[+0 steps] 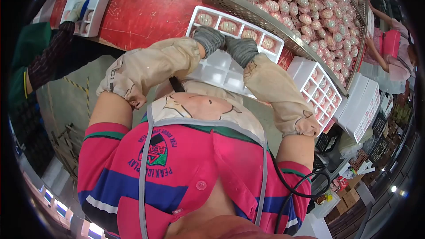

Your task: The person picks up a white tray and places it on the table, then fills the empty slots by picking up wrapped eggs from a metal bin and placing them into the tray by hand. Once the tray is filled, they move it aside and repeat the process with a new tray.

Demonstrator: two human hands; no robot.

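A white divided tray (212,75) lies in front of me at the edge of the red table. Its far row holds several wrapped, striped egg-shaped items (229,27), while the compartments nearer my body show bare white. My left hand (209,40), in a grey glove, is over the tray's left part, just below the far row. Close beside it, my right hand (242,51), also grey-gloved, reaches over the middle of the tray. The fingers of both hands are hidden or too unclear to make out, so what they may hold cannot be seen.
A perforated metal bin (239,9) full of wrapped items stands beyond the tray. White divided trays (313,88) are stacked right. A co-worker's gloved hand (82,6) is over another white tray (104,4) on the red table (141,2). Another person (389,44) is far right.
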